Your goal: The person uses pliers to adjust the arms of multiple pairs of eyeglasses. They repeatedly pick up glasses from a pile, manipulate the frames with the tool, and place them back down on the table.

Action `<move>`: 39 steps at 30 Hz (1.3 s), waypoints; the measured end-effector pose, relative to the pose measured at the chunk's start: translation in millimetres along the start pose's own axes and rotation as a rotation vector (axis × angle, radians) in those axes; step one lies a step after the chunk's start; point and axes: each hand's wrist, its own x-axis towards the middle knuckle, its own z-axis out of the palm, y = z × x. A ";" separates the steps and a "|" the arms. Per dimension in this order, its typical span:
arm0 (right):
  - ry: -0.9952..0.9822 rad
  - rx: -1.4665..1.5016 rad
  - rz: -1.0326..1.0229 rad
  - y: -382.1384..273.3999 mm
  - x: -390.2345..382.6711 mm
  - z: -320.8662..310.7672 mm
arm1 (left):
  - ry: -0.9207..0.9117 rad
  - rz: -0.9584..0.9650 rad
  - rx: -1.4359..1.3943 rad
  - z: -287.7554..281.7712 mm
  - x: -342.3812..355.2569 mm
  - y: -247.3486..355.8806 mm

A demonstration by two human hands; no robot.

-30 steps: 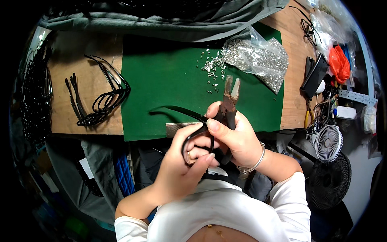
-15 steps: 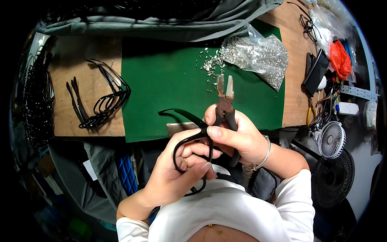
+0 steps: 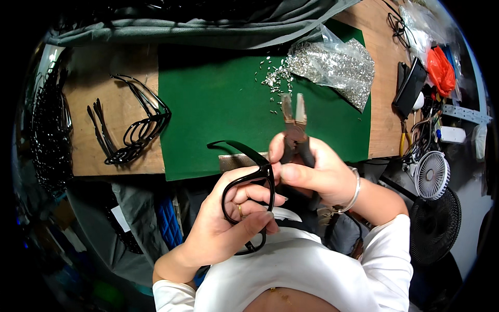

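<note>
In the lower middle of the frame, a black glasses frame [image 3: 248, 203] is gripped by the left hand [image 3: 223, 229], fingers closed around its rim. Just right of it, pliers [image 3: 294, 132] are clasped in the right hand [image 3: 317, 174], jaws slightly apart and pointing up over the green mat [image 3: 218, 104]. A bag of small metal parts [image 3: 332, 65] lies at upper right.
</note>
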 end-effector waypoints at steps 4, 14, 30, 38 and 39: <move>-0.073 -0.618 -0.015 -8.7 -13.9 -18.7 | 0.051 -0.064 -0.048 -2.8 -7.7 7.3; -0.387 -0.904 0.123 -23.6 -10.1 -9.9 | 0.015 -0.109 -0.027 -6.0 -11.4 12.8; -0.376 -1.013 0.294 -39.6 -3.5 -13.7 | 0.073 -0.134 0.045 2.5 -5.3 7.3; -0.007 -1.211 -0.171 1.3 24.3 -43.2 | 0.078 -0.117 0.016 -0.3 -1.6 15.3; 0.020 -1.225 -0.303 11.9 23.4 -45.0 | 0.150 -0.098 0.092 3.6 -7.3 20.3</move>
